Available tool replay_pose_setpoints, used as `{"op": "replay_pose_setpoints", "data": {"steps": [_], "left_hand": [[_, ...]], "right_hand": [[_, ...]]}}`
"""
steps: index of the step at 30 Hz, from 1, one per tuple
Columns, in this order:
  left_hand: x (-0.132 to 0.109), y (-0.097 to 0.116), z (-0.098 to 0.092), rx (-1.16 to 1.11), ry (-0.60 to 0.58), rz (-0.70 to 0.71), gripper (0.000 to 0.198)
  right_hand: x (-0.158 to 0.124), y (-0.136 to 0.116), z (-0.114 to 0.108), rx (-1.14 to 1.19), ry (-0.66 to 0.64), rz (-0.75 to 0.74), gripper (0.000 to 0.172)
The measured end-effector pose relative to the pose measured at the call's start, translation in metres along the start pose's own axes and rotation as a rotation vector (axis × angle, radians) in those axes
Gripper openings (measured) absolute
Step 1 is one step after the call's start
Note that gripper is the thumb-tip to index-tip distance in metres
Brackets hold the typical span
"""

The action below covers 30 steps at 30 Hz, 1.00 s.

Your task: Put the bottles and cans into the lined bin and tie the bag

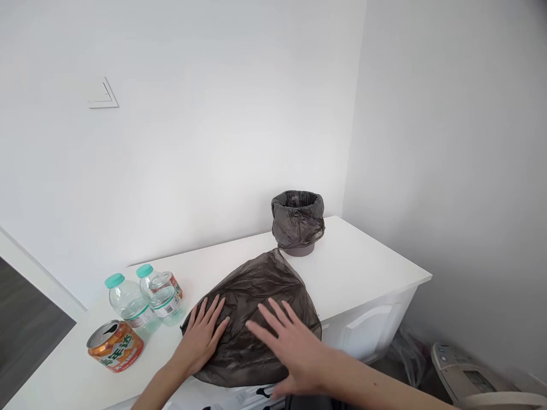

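A dark, see-through plastic bin bag [265, 280] lies spread over the front of the white cabinet top, its lower part hanging past the edge. On its left side rests my left hand [202, 337], fingers spread flat. My right hand [293, 348] is over the bag's right part with its fingers apart; whether the palm touches the film is hard to tell. Neither hand grips anything. Behind the bag stands a small bin [299, 250] lined with a similar dark liner [298, 225], folded down over its rim.
Left of the bag stand two clear bottles [127, 302] with mint caps, an opened orange can [115, 346] and another can [176, 286] partly behind a bottle. White walls border the cabinet top [363, 262]. A beige appliance [470, 376] is low at right.
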<state>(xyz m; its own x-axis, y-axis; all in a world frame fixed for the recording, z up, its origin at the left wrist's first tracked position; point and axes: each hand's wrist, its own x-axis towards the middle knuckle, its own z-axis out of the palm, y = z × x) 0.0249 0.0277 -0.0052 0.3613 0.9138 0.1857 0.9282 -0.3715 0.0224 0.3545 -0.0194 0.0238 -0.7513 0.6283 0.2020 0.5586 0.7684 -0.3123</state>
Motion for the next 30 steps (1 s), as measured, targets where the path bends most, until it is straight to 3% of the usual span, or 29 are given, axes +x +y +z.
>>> {"op": "replay_pose_setpoints", "data": {"steps": [2,4,6,9,11,13,17,20,22,25,27,28,30], "left_hand": [[0.002,0.009,0.013,0.042,0.003,-0.058,0.054],[0.005,0.020,0.015,0.037,-0.005,-0.160,0.057],[0.003,0.027,0.001,-0.028,-0.022,-0.175,0.061],[-0.016,0.025,-0.033,-0.160,-0.092,0.045,0.060],[-0.034,0.018,-0.050,-0.221,-0.156,0.148,0.070],[-0.048,0.013,-0.055,-0.276,-0.184,0.155,0.081],[-0.051,0.019,-0.046,-0.483,-0.141,0.044,0.042],[-0.036,0.036,-0.043,-0.603,-0.133,-0.115,0.038],[-0.024,0.048,-0.047,-0.629,-0.072,-0.228,0.044],[-0.012,0.063,-0.057,-0.584,0.207,-0.310,0.055],[-0.009,0.068,-0.064,-0.441,0.399,-0.196,0.064],[-0.008,0.068,-0.066,-0.344,0.434,-0.081,0.064],[-0.007,0.065,-0.066,-0.159,0.352,0.173,0.062]], "right_hand": [[0.004,-0.008,0.022,-0.090,-0.019,-0.055,0.139],[0.006,-0.005,0.040,-0.170,-0.002,-0.035,0.130],[0.001,0.005,0.050,-0.208,0.032,0.017,0.117],[-0.017,0.023,0.047,-0.202,0.038,0.053,0.100],[-0.032,0.032,0.036,-0.175,0.037,0.060,0.081],[-0.044,0.035,0.017,-0.121,0.066,0.075,0.062],[-0.046,0.034,-0.036,0.005,0.279,0.186,0.044],[-0.024,0.036,-0.074,-0.026,0.510,0.356,0.040],[-0.003,0.034,-0.088,-0.144,0.654,0.408,0.042],[0.024,0.020,-0.085,-0.350,0.686,0.276,0.048],[0.037,0.006,-0.070,-0.405,0.588,0.116,0.047],[0.041,0.002,-0.060,-0.405,0.538,0.056,0.046],[0.048,0.002,-0.037,-0.369,0.454,0.016,0.048]]}}
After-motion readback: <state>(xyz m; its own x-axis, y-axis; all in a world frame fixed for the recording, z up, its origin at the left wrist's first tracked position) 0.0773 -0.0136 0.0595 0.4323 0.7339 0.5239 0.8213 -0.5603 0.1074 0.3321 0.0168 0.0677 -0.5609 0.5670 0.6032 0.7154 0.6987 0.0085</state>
